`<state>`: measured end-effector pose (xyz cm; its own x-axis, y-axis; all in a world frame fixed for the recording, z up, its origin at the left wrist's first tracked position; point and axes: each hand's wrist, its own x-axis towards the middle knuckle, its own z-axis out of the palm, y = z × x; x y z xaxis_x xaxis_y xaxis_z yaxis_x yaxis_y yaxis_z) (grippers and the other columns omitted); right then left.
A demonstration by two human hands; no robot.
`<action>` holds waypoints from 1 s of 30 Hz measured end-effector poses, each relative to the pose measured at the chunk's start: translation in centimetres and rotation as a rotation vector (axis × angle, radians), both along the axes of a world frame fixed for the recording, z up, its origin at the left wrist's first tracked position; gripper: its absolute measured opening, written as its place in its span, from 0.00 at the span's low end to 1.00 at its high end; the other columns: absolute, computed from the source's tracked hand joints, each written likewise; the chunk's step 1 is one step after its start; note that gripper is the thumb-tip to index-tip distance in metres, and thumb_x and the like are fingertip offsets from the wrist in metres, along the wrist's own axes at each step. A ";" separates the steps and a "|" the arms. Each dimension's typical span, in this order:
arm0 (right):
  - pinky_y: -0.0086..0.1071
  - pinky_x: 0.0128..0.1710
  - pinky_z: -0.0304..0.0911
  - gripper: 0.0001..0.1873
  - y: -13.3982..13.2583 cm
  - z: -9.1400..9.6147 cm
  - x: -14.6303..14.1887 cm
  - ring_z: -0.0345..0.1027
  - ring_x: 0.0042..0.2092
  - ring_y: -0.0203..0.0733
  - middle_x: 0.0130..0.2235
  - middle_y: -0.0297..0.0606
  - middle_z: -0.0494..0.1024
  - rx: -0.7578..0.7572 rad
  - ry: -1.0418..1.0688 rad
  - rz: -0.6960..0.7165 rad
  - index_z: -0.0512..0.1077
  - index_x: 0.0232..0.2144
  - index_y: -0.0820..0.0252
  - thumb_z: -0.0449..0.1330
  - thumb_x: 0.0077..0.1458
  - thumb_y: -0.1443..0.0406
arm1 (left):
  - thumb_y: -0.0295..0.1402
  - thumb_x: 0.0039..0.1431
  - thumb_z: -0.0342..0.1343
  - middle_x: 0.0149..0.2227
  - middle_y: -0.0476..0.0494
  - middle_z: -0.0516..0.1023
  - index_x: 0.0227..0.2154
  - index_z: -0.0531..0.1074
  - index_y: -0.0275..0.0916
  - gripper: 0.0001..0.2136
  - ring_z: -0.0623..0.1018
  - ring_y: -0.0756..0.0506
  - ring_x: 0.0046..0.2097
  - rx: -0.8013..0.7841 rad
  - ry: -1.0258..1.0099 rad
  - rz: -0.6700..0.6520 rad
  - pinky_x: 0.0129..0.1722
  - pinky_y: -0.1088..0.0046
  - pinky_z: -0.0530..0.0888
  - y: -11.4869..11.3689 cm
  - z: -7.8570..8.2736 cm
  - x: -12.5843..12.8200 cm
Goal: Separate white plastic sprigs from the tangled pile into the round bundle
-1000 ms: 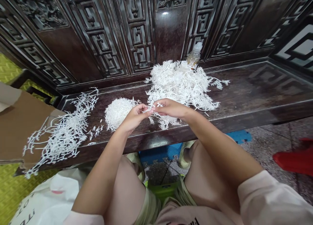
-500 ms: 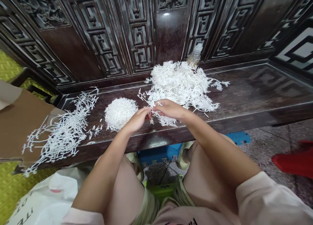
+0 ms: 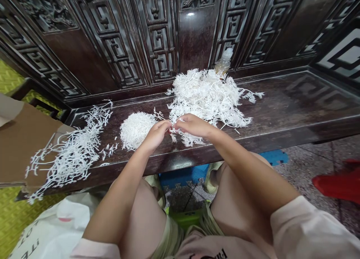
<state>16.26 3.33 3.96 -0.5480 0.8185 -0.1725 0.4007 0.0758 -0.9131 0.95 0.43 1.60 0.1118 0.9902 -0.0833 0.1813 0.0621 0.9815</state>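
Note:
My left hand (image 3: pixel 156 133) is closed in a pinch on a small white branched plastic sprig (image 3: pixel 159 114), whose forked end sticks out beyond the fingers. Close beside it, my right hand (image 3: pixel 194 125) also pinches, with thin white tips showing at its fingers; it seems to hold part of the same kind of sprig. Behind and under the right hand spreads a large pile of white branched sprigs (image 3: pixel 206 96). A rounded heap of small white pieces (image 3: pixel 136 130) lies just left of my left hand. The fingertips partly hide what is between them.
Bare white branching stems (image 3: pixel 77 154) are heaped at the bench's left end, partly over a cardboard box (image 3: pixel 30 139). A clear bottle with a white cap (image 3: pixel 224 60) stands behind the large pile. The dark wooden bench (image 3: pixel 281 109) backs onto a carved panel.
My left hand has shifted slightly left, and the forked sprig has moved left with it. My right hand stays nearly in place.

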 end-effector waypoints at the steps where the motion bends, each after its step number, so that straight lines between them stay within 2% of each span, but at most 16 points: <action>1: 0.26 0.23 0.47 0.10 0.0 0.0 0.0 0.51 0.22 0.29 0.20 0.31 0.62 0.000 0.029 0.006 0.66 0.20 0.63 0.51 0.45 0.62 | 0.34 0.48 0.45 0.25 0.49 0.66 0.20 0.65 0.37 0.09 0.66 0.50 0.32 -0.010 -0.035 0.026 0.35 0.75 0.63 0.0 0.0 0.0; 5: 0.26 0.26 0.49 0.11 -0.2 0.0 -0.6 0.51 0.24 0.29 0.20 0.30 0.61 0.027 0.144 -0.007 0.62 0.17 0.62 0.51 0.45 0.62 | 0.31 0.46 0.44 0.21 0.50 0.60 0.15 0.57 0.37 0.09 0.63 0.52 0.28 -0.090 -0.253 0.065 0.32 0.76 0.63 -0.1 0.3 0.2; 9: 0.27 0.24 0.46 0.12 -0.6 0.0 -1.3 0.47 0.22 0.29 0.18 0.28 0.56 0.053 0.177 -0.067 0.59 0.15 0.61 0.52 0.45 0.62 | 0.30 0.46 0.45 0.20 0.51 0.56 0.13 0.53 0.37 0.10 0.61 0.53 0.26 -0.130 -0.394 0.072 0.29 0.76 0.62 0.2 0.8 0.7; 12: 0.27 0.24 0.47 0.12 -0.5 0.5 -0.5 0.48 0.22 0.29 0.18 0.29 0.55 0.063 0.194 -0.202 0.57 0.16 0.61 0.50 0.46 0.63 | 0.29 0.48 0.44 0.19 0.51 0.56 0.13 0.52 0.37 0.11 0.61 0.53 0.25 -0.116 -0.450 0.072 0.30 0.75 0.63 1.0 0.9 -0.8; 14: 0.28 0.26 0.50 0.11 0.0 1.1 0.8 0.50 0.23 0.30 0.20 0.30 0.57 0.080 0.192 -0.363 0.56 0.18 0.60 0.48 0.49 0.62 | 0.28 0.49 0.42 0.19 0.51 0.57 0.14 0.51 0.37 0.11 0.61 0.53 0.24 -0.049 -0.471 0.209 0.31 0.74 0.63 1.8 0.6 -3.1; 16: 0.28 0.28 0.52 0.12 0.5 1.6 2.4 0.53 0.25 0.31 0.22 0.32 0.60 0.101 0.167 -0.421 0.56 0.19 0.59 0.47 0.50 0.61 | 0.26 0.46 0.43 0.22 0.50 0.61 0.16 0.54 0.37 0.08 0.64 0.53 0.26 0.043 -0.404 0.442 0.30 0.76 0.63 2.5 0.0 -5.7; 17: 0.29 0.29 0.53 0.12 0.7 1.7 2.9 0.54 0.26 0.32 0.23 0.32 0.61 0.085 0.129 -0.388 0.57 0.19 0.59 0.48 0.50 0.60 | 0.26 0.45 0.44 0.23 0.50 0.62 0.16 0.56 0.37 0.06 0.65 0.53 0.26 0.035 -0.349 0.492 0.29 0.76 0.63 2.8 -0.3 -6.7; 20: 0.30 0.31 0.54 0.11 0.9 1.3 3.2 0.58 0.29 0.34 0.28 0.36 0.66 -0.045 -0.057 -0.199 0.61 0.21 0.60 0.53 0.47 0.59 | 0.27 0.42 0.46 0.22 0.50 0.63 0.18 0.59 0.36 0.02 0.66 0.53 0.25 -0.163 -0.381 0.457 0.26 0.77 0.62 3.2 -1.1 -7.4; 24: 0.29 0.29 0.52 0.10 0.1 0.8 1.6 0.55 0.27 0.33 0.26 0.34 0.64 -0.124 -0.089 0.063 0.61 0.20 0.60 0.52 0.48 0.61 | 0.26 0.39 0.44 0.18 0.54 0.57 0.19 0.57 0.37 0.01 0.58 0.57 0.17 -0.341 -0.565 0.345 0.19 0.79 0.57 2.4 -0.7 -4.0; 27: 0.29 0.28 0.51 0.11 -0.2 0.8 0.8 0.52 0.26 0.32 0.24 0.32 0.61 -0.127 -0.052 0.168 0.60 0.19 0.60 0.50 0.48 0.62 | 0.26 0.40 0.43 0.15 0.57 0.50 0.21 0.59 0.37 0.02 0.50 0.57 0.15 -0.346 -0.525 0.277 0.17 0.79 0.52 1.2 0.0 -1.4; 30: 0.28 0.28 0.51 0.10 0.0 0.9 0.6 0.52 0.26 0.32 0.23 0.31 0.61 -0.134 -0.036 0.200 0.63 0.20 0.61 0.50 0.48 0.63 | 0.29 0.42 0.44 0.14 0.56 0.49 0.23 0.63 0.37 0.04 0.51 0.56 0.16 -0.232 -0.288 0.240 0.18 0.78 0.52 0.0 0.3 0.0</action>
<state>16.86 3.28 4.82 -0.6881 0.6630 -0.2950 0.4227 0.0359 -0.9055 0.90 0.42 1.88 -0.0682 0.9496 -0.3058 -0.1438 0.2940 0.9449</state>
